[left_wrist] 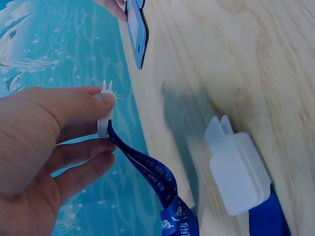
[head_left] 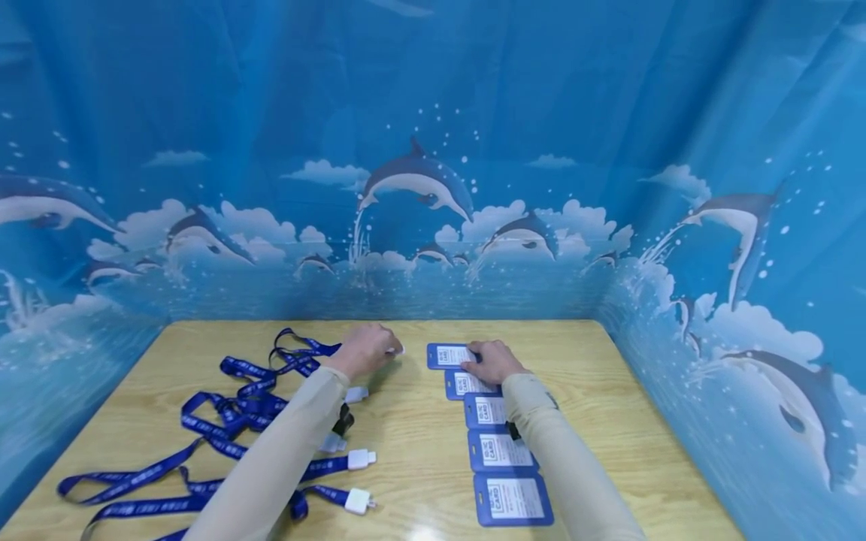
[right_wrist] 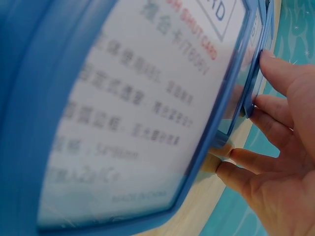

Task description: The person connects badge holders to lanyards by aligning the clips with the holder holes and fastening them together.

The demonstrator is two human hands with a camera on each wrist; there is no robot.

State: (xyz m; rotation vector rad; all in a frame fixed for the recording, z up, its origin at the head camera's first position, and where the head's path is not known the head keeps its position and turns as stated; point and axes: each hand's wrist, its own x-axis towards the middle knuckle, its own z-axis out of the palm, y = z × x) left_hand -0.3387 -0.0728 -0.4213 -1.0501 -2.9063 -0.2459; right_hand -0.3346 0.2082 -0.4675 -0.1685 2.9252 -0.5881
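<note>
My left hand (head_left: 366, 351) pinches the white plastic clip (left_wrist: 104, 120) of a blue lanyard (left_wrist: 170, 189) between thumb and fingers, held above the table. Two small prongs stick up from the clip. At the far end of a column of blue ID card holders, my right hand (head_left: 497, 362) grips the right edge of the farthest card holder (head_left: 442, 356). In the right wrist view the thumb lies on that edge with a fingertip opposite. A nearer card holder (right_wrist: 128, 123) with printed white paper fills much of that view, blurred.
Several blue lanyards (head_left: 253, 404) lie tangled on the left of the wooden table (head_left: 413, 451), partly under the left forearm. Their white clips (head_left: 358, 501) point right. More card holders (head_left: 516, 500) run toward the near edge. A dolphin-print curtain (head_left: 419, 293) surrounds the table's back and sides.
</note>
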